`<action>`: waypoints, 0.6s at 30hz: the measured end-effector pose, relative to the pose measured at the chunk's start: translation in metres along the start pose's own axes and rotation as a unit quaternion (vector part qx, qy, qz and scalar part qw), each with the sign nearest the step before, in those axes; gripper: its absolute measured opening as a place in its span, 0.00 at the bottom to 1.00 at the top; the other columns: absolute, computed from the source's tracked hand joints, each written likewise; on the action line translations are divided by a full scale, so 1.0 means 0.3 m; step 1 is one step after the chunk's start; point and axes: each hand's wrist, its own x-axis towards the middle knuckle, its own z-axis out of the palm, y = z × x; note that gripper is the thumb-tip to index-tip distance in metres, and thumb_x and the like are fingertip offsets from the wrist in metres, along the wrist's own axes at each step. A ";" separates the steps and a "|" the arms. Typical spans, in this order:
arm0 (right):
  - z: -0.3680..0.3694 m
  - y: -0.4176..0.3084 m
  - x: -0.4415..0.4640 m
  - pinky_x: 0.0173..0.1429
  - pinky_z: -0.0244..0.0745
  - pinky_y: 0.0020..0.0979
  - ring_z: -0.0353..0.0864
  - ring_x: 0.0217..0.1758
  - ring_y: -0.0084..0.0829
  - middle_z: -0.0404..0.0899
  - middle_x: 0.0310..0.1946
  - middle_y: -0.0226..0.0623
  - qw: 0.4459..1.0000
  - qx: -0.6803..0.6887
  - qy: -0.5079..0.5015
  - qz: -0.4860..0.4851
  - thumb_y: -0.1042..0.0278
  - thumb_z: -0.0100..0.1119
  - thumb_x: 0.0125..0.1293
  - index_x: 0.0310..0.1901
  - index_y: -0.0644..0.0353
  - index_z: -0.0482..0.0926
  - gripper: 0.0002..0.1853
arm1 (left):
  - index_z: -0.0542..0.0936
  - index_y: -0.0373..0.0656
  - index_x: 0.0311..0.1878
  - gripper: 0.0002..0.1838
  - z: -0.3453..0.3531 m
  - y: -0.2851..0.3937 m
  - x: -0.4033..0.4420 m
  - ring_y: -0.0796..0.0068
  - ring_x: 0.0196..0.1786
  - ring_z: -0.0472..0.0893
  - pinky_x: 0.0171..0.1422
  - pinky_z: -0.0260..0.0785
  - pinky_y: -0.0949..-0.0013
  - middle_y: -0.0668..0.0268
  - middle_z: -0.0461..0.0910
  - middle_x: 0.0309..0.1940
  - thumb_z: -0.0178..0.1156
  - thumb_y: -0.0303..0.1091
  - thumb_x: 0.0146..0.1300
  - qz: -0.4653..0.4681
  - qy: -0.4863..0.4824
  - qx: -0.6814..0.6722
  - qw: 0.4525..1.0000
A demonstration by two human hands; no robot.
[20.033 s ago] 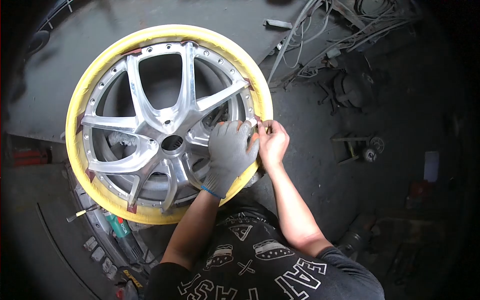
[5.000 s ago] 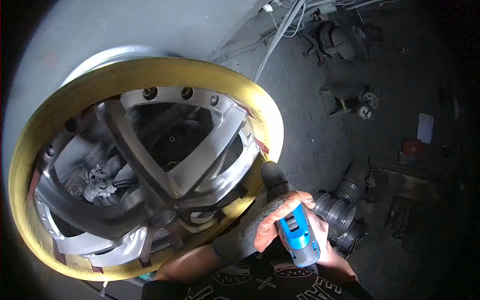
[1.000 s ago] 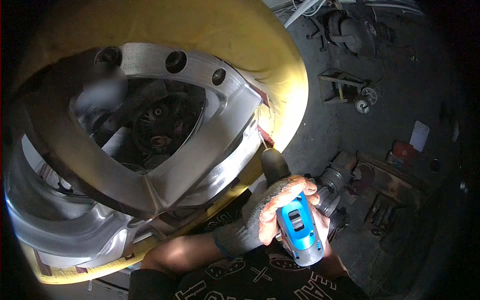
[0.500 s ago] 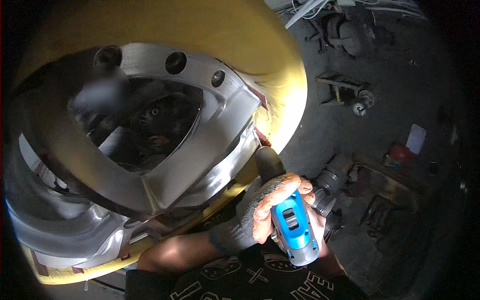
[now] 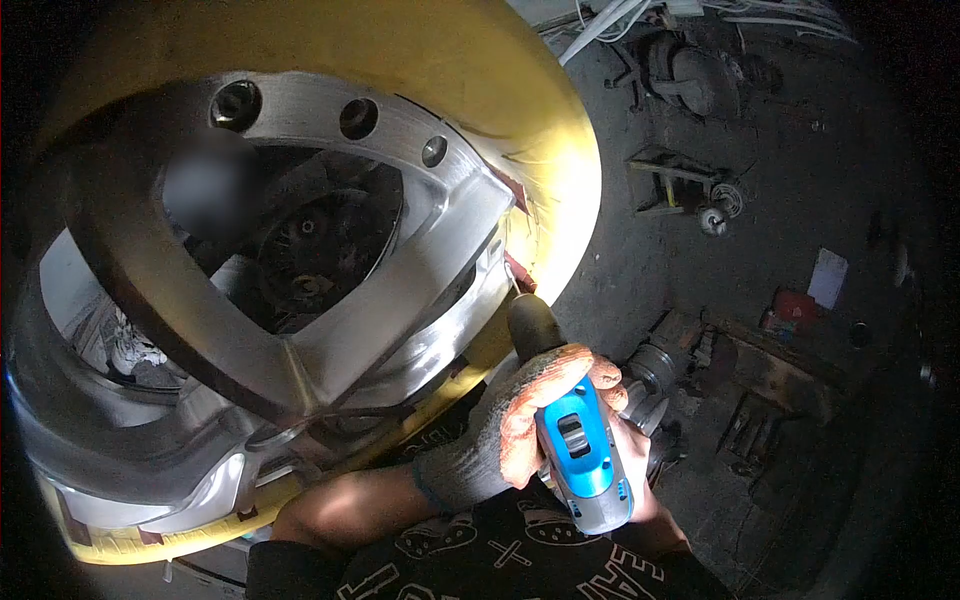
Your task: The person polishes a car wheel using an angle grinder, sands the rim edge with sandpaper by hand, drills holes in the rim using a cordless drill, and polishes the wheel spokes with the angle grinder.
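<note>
My gloved left hand (image 5: 510,415) is wrapped around the front of a blue and grey cordless drill (image 5: 575,445). My right hand (image 5: 635,460) grips the drill from behind and below; most of its fingers are hidden by the tool body. From the drill's black nose a thin bit (image 5: 517,283) points up at the outer edge of a large, shiny metal wheel (image 5: 375,300). The tip is close to a dark red strip (image 5: 520,275) there; whether it touches I cannot tell. Around the wheel runs a broad yellow ring (image 5: 480,60).
On the dark floor to the right lie a small metal frame (image 5: 665,185), a red object (image 5: 795,308) and a pale flat sheet (image 5: 828,278). Metal parts (image 5: 655,360) stand just beyond my hands. White cables (image 5: 600,35) run along the top.
My view has shifted slightly, so wheel and floor items sit a little differently. The drill stays in both hands near the wheel's edge, and its thin bit now shows clearly.
</note>
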 end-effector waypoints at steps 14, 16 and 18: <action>-0.003 -0.022 0.012 0.53 0.77 0.39 0.84 0.45 0.47 0.80 0.45 0.57 0.997 -0.069 -0.017 -0.002 0.74 0.64 0.54 0.60 0.77 0.69 0.31 | 0.75 0.31 0.54 0.23 0.023 0.033 -0.007 0.53 0.56 0.78 0.61 0.70 0.51 0.49 0.76 0.52 0.51 0.44 0.69 -0.026 0.034 -0.063 0.997; 0.001 -0.021 0.016 0.52 0.78 0.39 0.85 0.45 0.47 0.80 0.45 0.57 0.997 -0.080 -0.014 -0.011 0.74 0.64 0.54 0.60 0.77 0.69 0.31 | 0.74 0.31 0.54 0.23 -0.001 0.022 -0.002 0.52 0.56 0.78 0.61 0.70 0.51 0.49 0.76 0.53 0.52 0.44 0.68 -0.013 0.021 -0.059 0.998; 0.005 -0.018 0.024 0.50 0.78 0.38 0.85 0.43 0.47 0.80 0.44 0.57 0.998 -0.062 -0.009 -0.012 0.74 0.64 0.54 0.59 0.77 0.69 0.30 | 0.67 0.35 0.62 0.31 -0.014 0.038 0.001 0.57 0.60 0.74 0.64 0.67 0.55 0.51 0.72 0.58 0.56 0.50 0.65 -0.015 -0.014 -0.022 1.000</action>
